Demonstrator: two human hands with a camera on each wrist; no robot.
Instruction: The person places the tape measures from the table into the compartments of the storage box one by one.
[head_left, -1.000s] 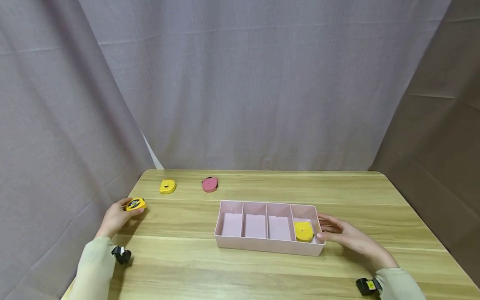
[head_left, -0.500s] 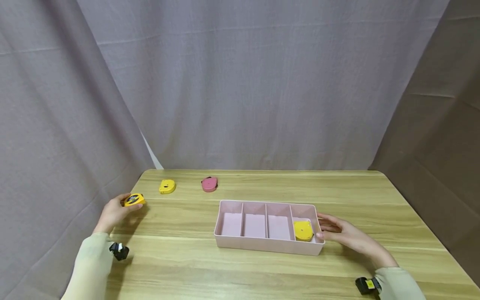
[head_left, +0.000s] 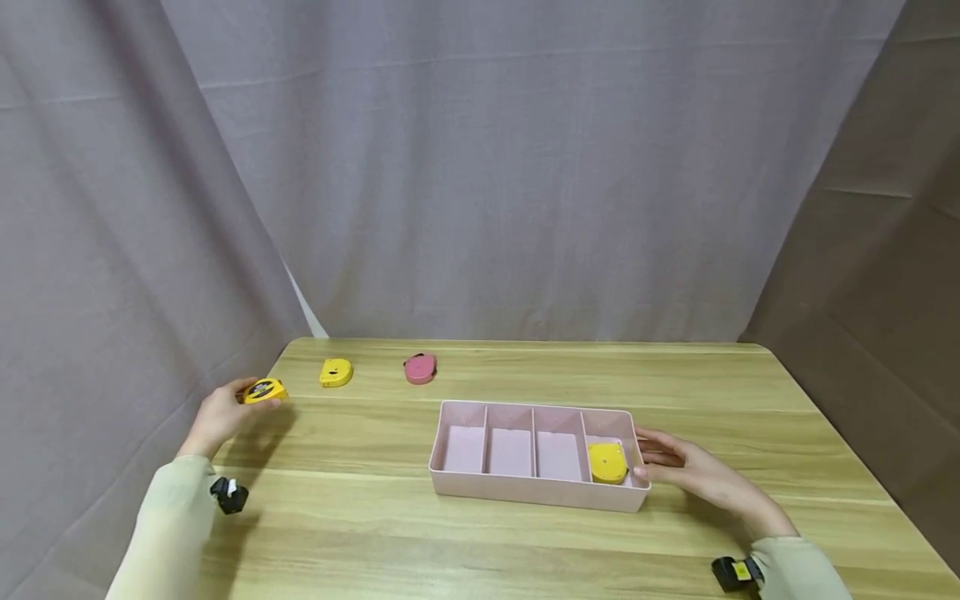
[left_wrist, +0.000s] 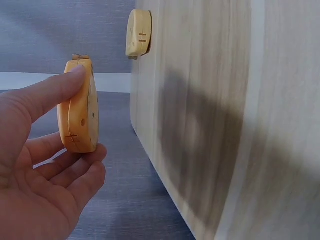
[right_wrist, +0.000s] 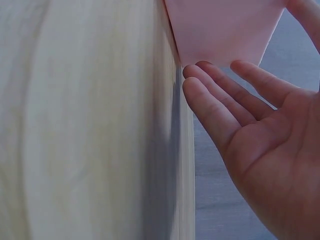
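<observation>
Left grip (head_left: 225,410) grasping yellow tape measure (head_left: 264,391), right grip (head_left: 686,472) released against pink tray (head_left: 525,493)

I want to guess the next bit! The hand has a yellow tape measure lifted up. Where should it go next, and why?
Probably across to the pink plastic divided tray, into one of its three empty compartments. The left hand grips the round yellow tape measure off the wooden table, another yellow tape measure already lies in the rightmost compartment, and the right hand rests against the tray's end.
</observation>
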